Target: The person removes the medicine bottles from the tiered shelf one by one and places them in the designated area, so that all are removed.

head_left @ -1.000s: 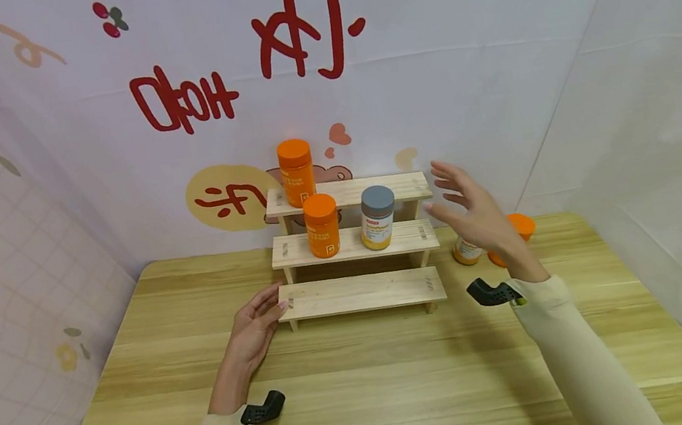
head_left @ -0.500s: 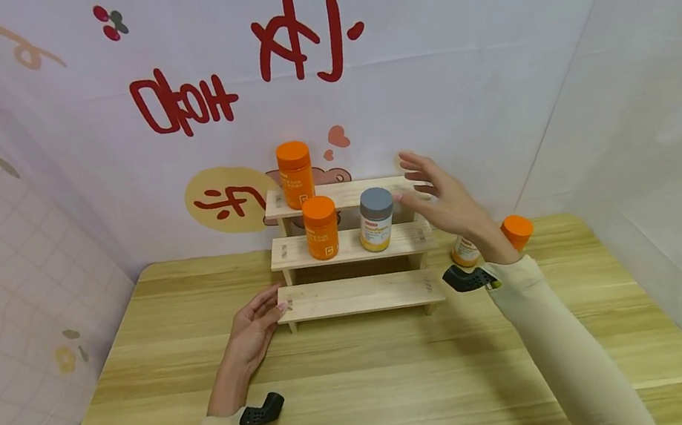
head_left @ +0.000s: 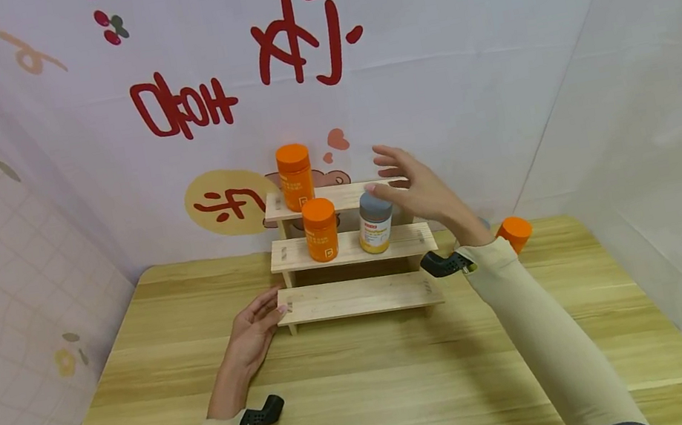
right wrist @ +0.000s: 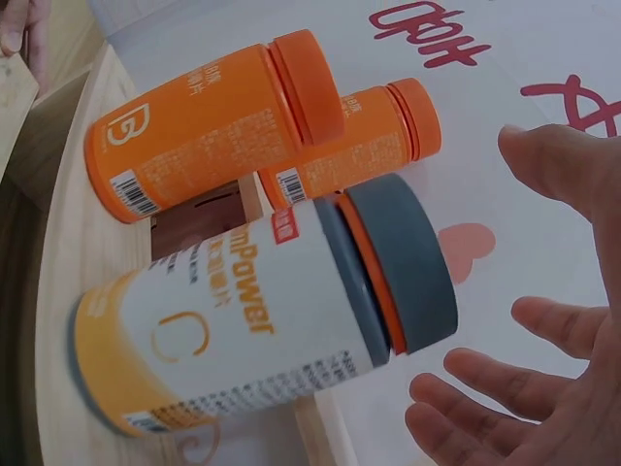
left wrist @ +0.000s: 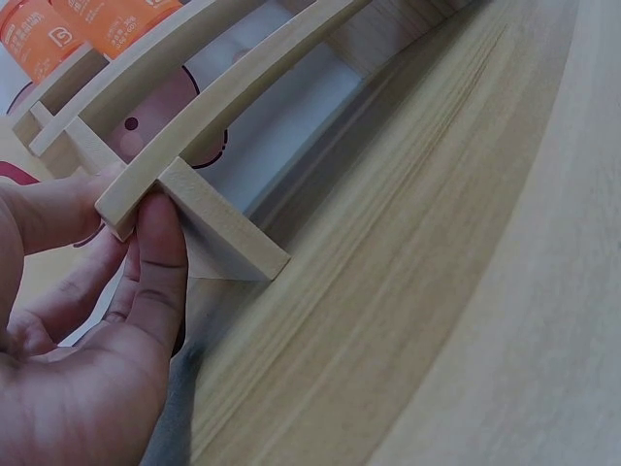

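A three-tier wooden display shelf (head_left: 362,295) stands against the back wall. My left hand (head_left: 252,336) pinches the left end of its lowest board, thumb on top and fingers beneath in the left wrist view. A white and yellow supplement bottle (head_left: 375,233) with a grey lid stands upright on the middle tier. My right hand (head_left: 421,188) is beside and over that lid, fingers spread and apart from it in the right wrist view. One orange bottle (head_left: 321,231) stands left of it on the same tier. Another orange bottle (head_left: 296,178) is on the top tier's left.
On the table right of the shelf, an orange-lidded bottle (head_left: 516,232) is partly hidden by my right sleeve. A second bottle there is mostly behind my right wrist. The printed wall hanging (head_left: 444,97) rises directly behind the shelf.
My right hand has moved left from beyond the shelf's right end to the grey-lidded bottle, still with its fingers spread. My left hand keeps its hold on the lowest board.
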Motion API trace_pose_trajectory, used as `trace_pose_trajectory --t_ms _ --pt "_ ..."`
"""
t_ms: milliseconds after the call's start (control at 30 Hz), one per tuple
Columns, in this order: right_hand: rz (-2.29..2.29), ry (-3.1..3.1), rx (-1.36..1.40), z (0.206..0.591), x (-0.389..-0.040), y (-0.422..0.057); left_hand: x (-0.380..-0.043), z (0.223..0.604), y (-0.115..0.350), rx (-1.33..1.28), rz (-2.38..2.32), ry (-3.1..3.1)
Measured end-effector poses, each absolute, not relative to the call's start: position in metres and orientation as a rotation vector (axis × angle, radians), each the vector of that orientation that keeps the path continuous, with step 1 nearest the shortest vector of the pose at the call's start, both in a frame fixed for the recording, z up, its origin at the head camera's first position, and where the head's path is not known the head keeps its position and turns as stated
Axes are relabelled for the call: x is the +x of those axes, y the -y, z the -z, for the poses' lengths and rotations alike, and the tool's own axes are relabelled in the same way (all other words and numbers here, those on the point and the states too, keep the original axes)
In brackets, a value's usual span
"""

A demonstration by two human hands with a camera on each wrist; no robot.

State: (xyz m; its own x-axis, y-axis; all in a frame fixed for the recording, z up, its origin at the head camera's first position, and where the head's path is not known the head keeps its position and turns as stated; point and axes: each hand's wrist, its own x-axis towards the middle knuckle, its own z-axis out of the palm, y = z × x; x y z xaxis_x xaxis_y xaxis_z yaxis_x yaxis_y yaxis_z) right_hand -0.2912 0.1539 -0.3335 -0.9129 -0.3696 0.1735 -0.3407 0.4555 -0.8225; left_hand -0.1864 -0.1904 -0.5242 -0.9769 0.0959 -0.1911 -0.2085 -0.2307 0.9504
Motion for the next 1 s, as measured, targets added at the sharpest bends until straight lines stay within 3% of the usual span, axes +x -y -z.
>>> trace_pose_trajectory --t_ms 1000 --pt "1.371 -2.583 -0.579 0.306 -0.327 -0.082 -0.187 0.527 0.191 -0.122 -2.321 -1.800"
